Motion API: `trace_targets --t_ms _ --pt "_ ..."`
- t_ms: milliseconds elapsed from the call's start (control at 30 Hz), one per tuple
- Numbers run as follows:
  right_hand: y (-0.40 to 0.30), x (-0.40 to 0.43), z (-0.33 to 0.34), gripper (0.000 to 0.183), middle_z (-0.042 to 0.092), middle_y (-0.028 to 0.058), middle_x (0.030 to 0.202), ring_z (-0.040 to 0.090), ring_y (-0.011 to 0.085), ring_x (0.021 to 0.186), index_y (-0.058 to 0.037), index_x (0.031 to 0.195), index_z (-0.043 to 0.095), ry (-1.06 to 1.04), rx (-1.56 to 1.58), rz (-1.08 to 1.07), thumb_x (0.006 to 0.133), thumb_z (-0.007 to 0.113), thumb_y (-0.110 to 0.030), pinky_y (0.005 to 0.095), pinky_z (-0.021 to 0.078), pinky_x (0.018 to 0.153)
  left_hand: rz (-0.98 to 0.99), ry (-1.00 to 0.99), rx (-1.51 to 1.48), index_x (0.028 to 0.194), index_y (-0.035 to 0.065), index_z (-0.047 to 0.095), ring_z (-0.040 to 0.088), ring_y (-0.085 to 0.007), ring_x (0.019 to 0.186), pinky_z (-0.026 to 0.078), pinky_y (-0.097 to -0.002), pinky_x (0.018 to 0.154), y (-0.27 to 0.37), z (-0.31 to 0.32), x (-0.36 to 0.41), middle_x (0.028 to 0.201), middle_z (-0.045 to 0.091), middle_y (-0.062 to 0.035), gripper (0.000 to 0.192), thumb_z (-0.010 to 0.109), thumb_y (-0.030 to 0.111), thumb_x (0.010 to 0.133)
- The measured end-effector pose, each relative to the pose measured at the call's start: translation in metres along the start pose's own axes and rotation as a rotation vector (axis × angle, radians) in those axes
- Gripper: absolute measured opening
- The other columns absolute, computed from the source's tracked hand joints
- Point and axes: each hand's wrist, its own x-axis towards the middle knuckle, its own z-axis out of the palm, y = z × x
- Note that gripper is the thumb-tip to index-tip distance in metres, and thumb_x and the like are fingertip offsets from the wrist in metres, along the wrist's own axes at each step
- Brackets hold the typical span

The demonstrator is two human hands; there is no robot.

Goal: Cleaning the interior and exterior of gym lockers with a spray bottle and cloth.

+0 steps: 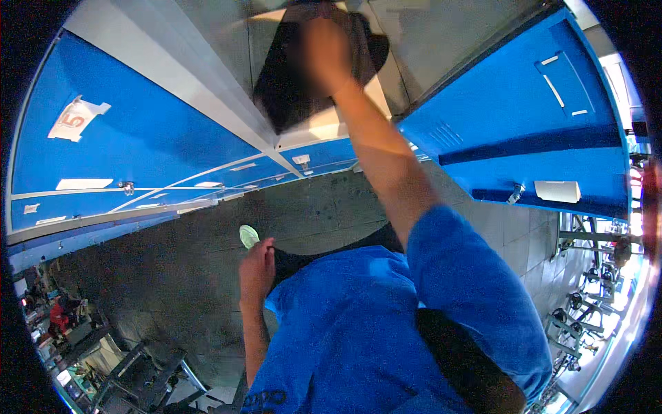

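My right hand [328, 54], blurred, reaches far into an open locker compartment [429, 57]. It is over a black fabric item [282, 98], perhaps a bag or a garment, that lies against the light compartment edge. Blur and the angle hide my fingers, so I cannot tell whether they grip the fabric. My left hand [257, 271] hangs low at my side, its fingers loosely bent and nothing visible in it. To the right of my right arm, a blue locker door [517, 103] with vent slots and a latch [515, 194] stands swung out.
Closed blue locker doors [155, 124] line the left, one bearing a numbered paper tag [77, 119]. Dark floor tiles [320, 207] lie below, with a pale shoe [249, 236] on them. Gym equipment stands at the lower left [155, 378] and weight racks [576, 321] at the right.
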Motion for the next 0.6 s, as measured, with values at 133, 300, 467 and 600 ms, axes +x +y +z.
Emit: trace_targets --t_ms 133,300,467,600 --pt "-0.046 -0.077 -0.066 0.083 0.024 0.0161 0.156 0.019 0.0350 0.145 -0.0084 0.147 0.034 -0.094 0.215 -0.170 0.087 0.049 -0.064 0.0508 0.0132 0.117 0.108 -0.035 0.041 0.116 0.0095 0.059 0.062 -0.0380 0.095 0.050 -0.0460 0.081 -0.025 0.018 -0.002 0.104 0.065 -0.0167 0.024 0.056 0.013 0.092" --pt "0.006 -0.015 -0.036 0.084 0.023 0.0144 0.157 0.019 0.0323 0.145 -0.0117 0.151 0.026 -0.125 0.047 -0.016 0.089 0.044 -0.066 0.0499 0.0168 0.116 0.166 0.015 0.092 0.114 0.0084 0.061 0.063 -0.0368 0.095 0.051 -0.0454 0.081 -0.011 0.007 0.021 0.103 0.065 -0.0181 0.023 0.056 0.012 0.091" --pt "0.032 0.065 -0.006 0.085 0.021 0.0150 0.157 0.022 0.0310 0.145 -0.0084 0.149 0.028 -0.160 0.530 0.457 0.087 0.045 -0.064 0.0494 0.0222 0.115 -0.053 0.022 0.043 0.112 0.0072 0.062 0.064 -0.0352 0.096 0.051 -0.0438 0.081 -0.009 -0.011 0.001 0.105 0.066 -0.0175 0.021 0.056 0.012 0.091" --pt "-0.001 0.064 0.052 0.072 0.044 0.0153 0.144 0.037 0.0348 0.136 -0.0066 0.142 0.040 0.115 0.363 -0.120 0.087 0.053 -0.051 0.0503 0.0266 0.113 -0.132 0.017 -0.034 0.112 0.0067 0.062 0.065 -0.0342 0.094 0.051 -0.0428 0.082 -0.007 0.003 -0.014 0.106 0.066 -0.0170 0.022 0.057 0.012 0.091"
